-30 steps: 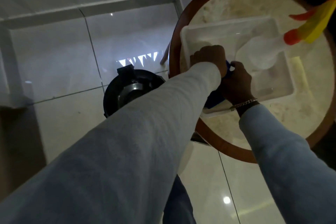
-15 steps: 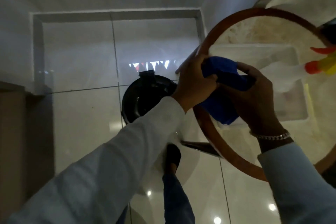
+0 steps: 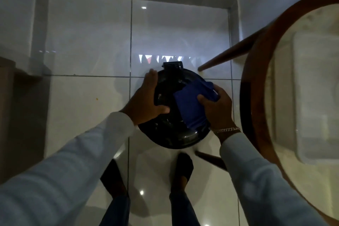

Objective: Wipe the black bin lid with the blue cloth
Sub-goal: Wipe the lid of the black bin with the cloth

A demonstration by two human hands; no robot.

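Observation:
The round black bin lid lies below me on the bin, which stands on the tiled floor. My left hand grips the lid's left rim, thumb laid across the top. The folded blue cloth rests on the right half of the lid. My right hand holds the cloth from the right and presses it against the lid. A black hinge block sticks out at the lid's far edge.
A round table with a wooden rim stands close on the right, with a white tray on it. Its legs slant near the bin. My feet stand just in front of the bin. A wall recess lies beyond.
Both hands have come down from the table's edge to the bin. The blue cloth went with them and now lies on the lid. My view has tilted down to the floor.

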